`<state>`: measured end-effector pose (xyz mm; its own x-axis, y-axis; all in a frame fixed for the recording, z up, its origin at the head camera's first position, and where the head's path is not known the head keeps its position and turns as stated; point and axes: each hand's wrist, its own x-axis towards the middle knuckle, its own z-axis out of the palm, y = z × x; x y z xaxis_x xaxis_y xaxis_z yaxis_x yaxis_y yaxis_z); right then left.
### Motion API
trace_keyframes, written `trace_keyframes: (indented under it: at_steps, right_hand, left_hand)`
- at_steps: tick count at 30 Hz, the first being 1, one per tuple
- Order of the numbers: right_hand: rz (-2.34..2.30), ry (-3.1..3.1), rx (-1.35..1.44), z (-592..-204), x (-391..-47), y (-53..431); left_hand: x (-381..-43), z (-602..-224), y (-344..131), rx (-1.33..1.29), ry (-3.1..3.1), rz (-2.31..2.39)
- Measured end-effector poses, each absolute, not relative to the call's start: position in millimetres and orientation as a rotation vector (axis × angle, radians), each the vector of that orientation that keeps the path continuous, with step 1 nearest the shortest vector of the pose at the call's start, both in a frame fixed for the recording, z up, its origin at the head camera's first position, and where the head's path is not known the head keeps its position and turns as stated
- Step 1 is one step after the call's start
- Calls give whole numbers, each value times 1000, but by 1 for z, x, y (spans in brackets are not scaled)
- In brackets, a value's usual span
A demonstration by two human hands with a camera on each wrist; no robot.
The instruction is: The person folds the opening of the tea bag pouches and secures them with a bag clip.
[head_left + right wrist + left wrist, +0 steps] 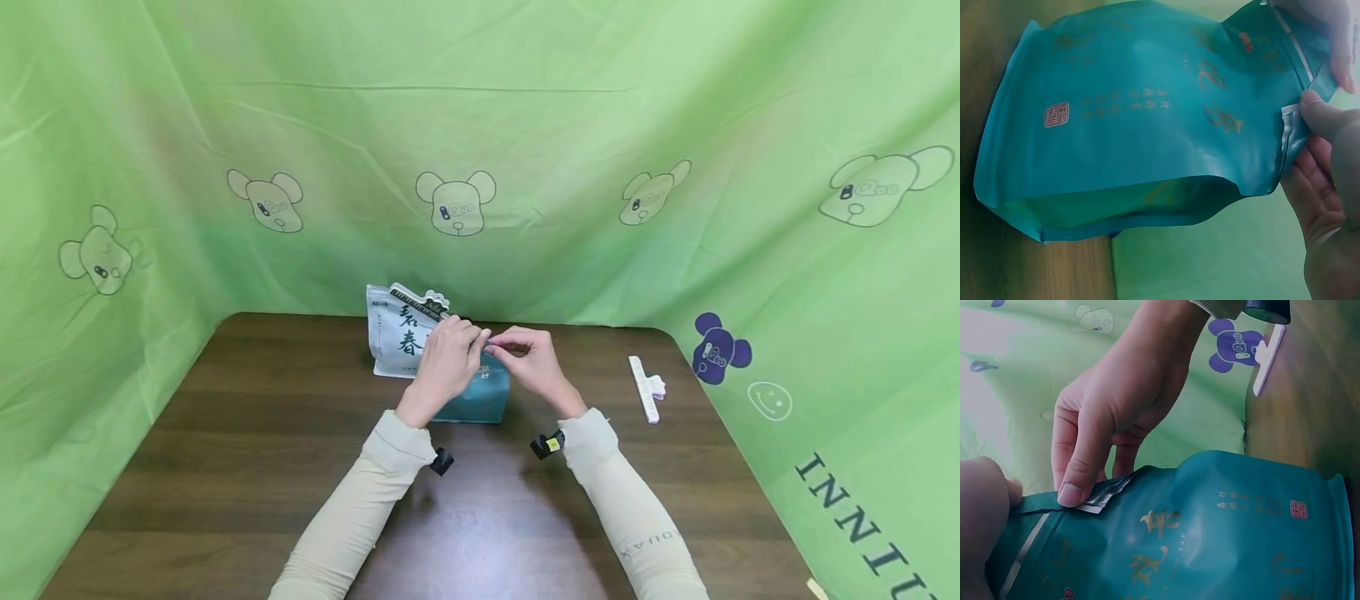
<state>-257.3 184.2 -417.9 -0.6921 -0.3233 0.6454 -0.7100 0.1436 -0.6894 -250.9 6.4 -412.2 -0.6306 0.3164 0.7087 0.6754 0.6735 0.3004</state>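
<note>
A teal pouch [474, 398] with gold lettering stands on the table, its top corner folded over. My right hand [536, 362] pinches that folded corner between thumb and fingers, and a silvery edge [1102, 499] shows beside the thumb. On the other end of the pouch's top is my left hand [450, 358], gripping the upper edge; its fingers are partly hidden. Behind it stands a white pouch [390, 333] with dark characters. A black-and-white clip [420, 303] sits along the white pouch's top edge.
A white bag clip [645, 390] lies on the right side of the brown wooden table [247, 417]. Green cloth [360, 142] printed with bear heads hangs behind the table and along both sides.
</note>
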Motion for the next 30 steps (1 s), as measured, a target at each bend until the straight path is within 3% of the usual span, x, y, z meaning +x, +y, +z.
trace_keyframes:
  at_steps: [30]
  right_hand:
    - [1575, -2131, 948, -423, -254, 186]
  left_hand:
    - [-250, -406, 4, -805, -2357, -712]
